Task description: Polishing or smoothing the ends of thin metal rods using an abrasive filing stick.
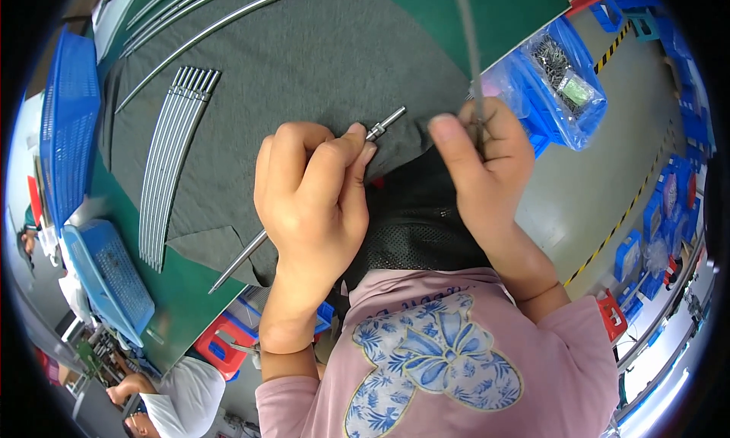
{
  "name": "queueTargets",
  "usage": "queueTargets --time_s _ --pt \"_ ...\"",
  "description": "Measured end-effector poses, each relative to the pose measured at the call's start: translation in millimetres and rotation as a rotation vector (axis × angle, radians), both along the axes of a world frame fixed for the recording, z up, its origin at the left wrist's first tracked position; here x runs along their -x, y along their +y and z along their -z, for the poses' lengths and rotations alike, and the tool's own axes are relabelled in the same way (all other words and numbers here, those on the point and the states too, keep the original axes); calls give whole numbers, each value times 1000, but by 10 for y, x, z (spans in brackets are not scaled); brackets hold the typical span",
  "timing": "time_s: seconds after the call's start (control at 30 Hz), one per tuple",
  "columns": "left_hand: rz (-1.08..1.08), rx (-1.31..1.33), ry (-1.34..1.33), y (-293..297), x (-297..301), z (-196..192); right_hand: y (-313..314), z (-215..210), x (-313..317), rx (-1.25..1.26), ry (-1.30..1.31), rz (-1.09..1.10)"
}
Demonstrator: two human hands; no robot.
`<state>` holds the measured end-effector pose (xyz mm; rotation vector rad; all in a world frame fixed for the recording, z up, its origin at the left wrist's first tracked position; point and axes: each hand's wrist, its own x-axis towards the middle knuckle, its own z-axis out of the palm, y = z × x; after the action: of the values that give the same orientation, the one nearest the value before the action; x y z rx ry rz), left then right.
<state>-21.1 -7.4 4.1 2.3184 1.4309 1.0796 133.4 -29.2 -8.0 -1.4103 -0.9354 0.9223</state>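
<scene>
The largest thing is the green desk, and a dark grey cloth covers much of it. At the desk's left side there is a blue perforated basket. On the cloth lies a row of silver metal rods. Near the middle, the left hand has its grip closed around one slender metal rod, held diagonally. The right hand, apart from this rod, grips a thin, blurred grey strip.
</scene>
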Motion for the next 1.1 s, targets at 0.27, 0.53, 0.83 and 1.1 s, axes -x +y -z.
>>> queueTargets --time_s 0.27,0.53,0.83,1.1 --pt "25 -64 -17 18 -1 41 208 85 129 -276 -841 59" --pt "41 144 4 47 10 -140 15 204 -279 -169 -346 68" --pt "55 197 58 43 43 -152 6 147 -189 -176 -681 -96" --pt "33 182 32 18 11 -146 77 316 -196 -424 -636 -25"
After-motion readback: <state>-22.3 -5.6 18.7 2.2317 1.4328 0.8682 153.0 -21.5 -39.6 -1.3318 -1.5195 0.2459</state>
